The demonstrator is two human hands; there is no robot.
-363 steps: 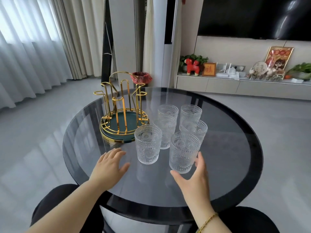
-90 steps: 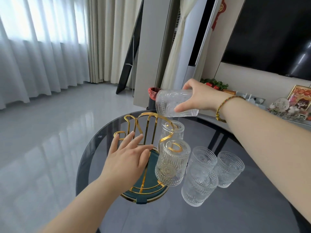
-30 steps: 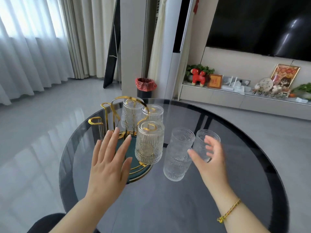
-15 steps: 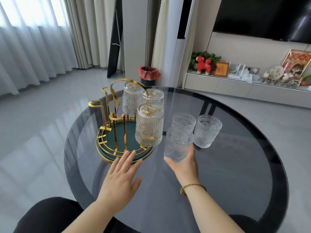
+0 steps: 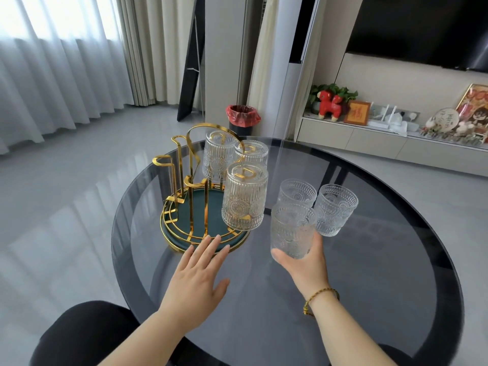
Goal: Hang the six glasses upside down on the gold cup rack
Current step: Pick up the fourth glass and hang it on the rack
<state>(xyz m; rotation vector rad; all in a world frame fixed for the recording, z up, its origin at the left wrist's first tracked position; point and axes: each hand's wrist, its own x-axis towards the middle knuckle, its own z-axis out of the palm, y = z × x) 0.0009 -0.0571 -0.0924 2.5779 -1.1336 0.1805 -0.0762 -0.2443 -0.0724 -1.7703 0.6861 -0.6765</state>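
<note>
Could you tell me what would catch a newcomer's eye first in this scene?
Probably the gold cup rack at the left of the round dark glass table, with three ribbed glasses hanging upside down on it. Next, the right hand gripping an upright glass beside two more, while the open left hand hovers by the rack's base.

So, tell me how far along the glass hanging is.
Halfway. Done: three glasses hang upside down on the gold rack, the nearest one at the front and two behind it. In hand: the right hand grips a fourth glass, upright. The left hand is open by the rack's base. Left: two upright glasses on the table, and three bare hooks.
</note>
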